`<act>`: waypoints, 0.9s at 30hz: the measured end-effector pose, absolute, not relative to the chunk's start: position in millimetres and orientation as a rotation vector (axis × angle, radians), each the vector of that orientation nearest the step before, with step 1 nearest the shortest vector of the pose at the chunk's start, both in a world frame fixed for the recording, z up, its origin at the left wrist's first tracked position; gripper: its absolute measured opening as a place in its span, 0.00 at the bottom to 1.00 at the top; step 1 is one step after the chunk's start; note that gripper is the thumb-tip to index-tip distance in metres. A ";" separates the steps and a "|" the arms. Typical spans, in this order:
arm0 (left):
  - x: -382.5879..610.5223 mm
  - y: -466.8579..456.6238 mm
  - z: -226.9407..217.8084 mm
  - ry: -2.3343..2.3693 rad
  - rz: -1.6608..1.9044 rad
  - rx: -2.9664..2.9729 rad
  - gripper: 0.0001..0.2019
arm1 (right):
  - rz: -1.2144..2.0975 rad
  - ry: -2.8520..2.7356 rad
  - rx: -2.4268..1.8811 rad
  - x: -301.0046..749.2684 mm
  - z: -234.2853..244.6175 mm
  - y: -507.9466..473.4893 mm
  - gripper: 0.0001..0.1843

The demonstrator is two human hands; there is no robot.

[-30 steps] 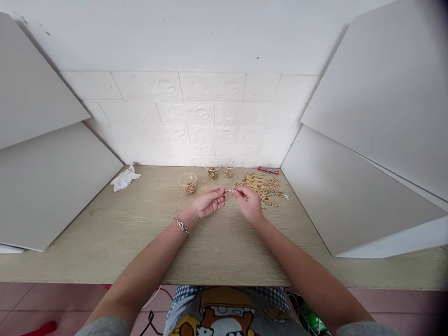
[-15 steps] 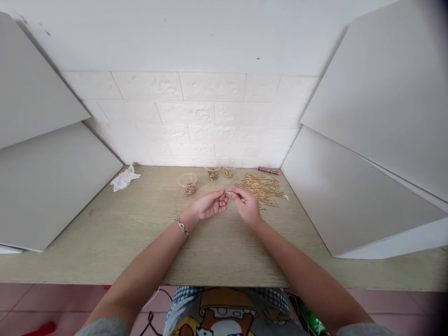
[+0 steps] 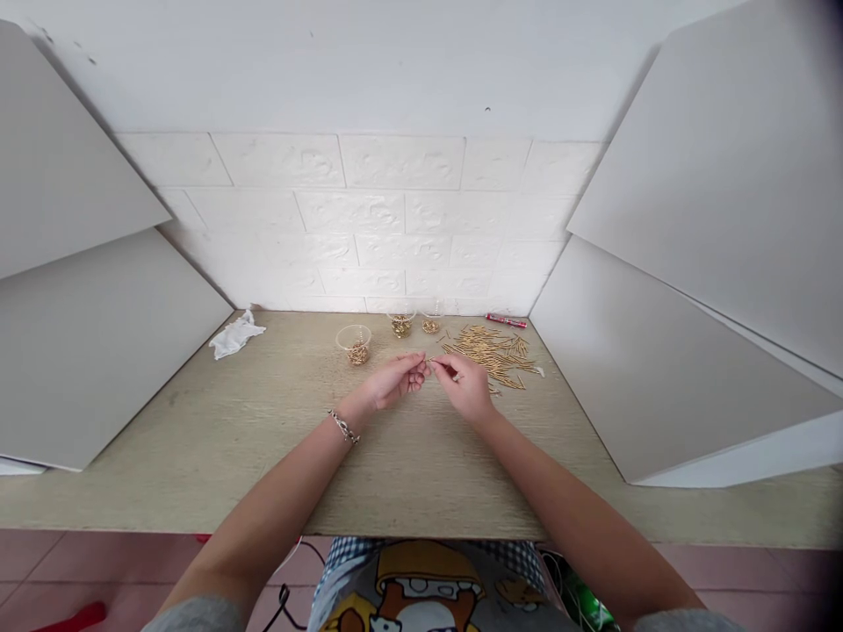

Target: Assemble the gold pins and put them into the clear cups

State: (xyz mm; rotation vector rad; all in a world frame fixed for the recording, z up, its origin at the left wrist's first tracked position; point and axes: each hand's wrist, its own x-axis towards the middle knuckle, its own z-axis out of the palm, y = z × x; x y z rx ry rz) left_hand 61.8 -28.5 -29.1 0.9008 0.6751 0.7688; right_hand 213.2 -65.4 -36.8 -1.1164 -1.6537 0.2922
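Fingertip to fingertip above the table, my two hands nearly meet. My left hand (image 3: 397, 381) is turned palm partly up, its thumb and forefinger pinched together and the other fingers curled. My right hand (image 3: 467, 388), back upward, pinches from the right. A small gold-coloured piece (image 3: 429, 359) shows between the fingertips of both; it is too small to name exactly. Just behind my right hand spreads a loose pile of thin gold-coloured rods (image 3: 491, 351). To the left of my fingers stands a clear plastic cup (image 3: 354, 339) with small gold-coloured pieces inside.
Two more clear cups, a left one (image 3: 400, 319) and a right one (image 3: 431, 318), hold gold-coloured pieces by the wall. A red tube (image 3: 506, 321) lies behind the pile. Crumpled white tissue (image 3: 237, 334) is at left. Pale panels (image 3: 685, 351) border the wooden table (image 3: 263, 430).
My right fingertips have shifted very slightly, and the gold-coloured piece shows a little differently between the fingers. Both hands otherwise keep their place.
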 end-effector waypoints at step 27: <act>61.5 -21.8 -29.9 0.998 0.886 1.577 0.12 | 0.265 -1.939 -1.218 229.1 -32.3 -58.3 0.09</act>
